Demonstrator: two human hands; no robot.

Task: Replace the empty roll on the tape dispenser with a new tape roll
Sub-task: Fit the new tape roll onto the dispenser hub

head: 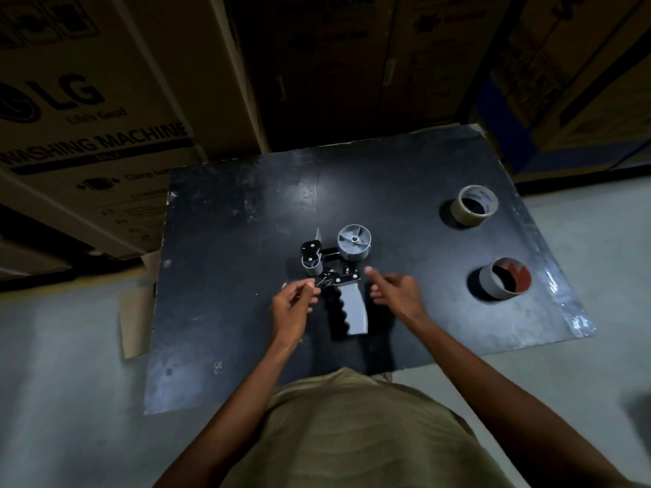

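Head view looks down on a black board (246, 311). Near its middle lies the dispenser (338, 276), its wheel (354, 241) bare. Left hand (292, 306) sits just left of the handle, fingers loosely curled; whether they pinch anything is too blurry to tell. Right hand (394, 290) hovers just right, fingers relaxed, holding nothing. By the right edge stand a tape roll (473, 206) and a core (503, 280).
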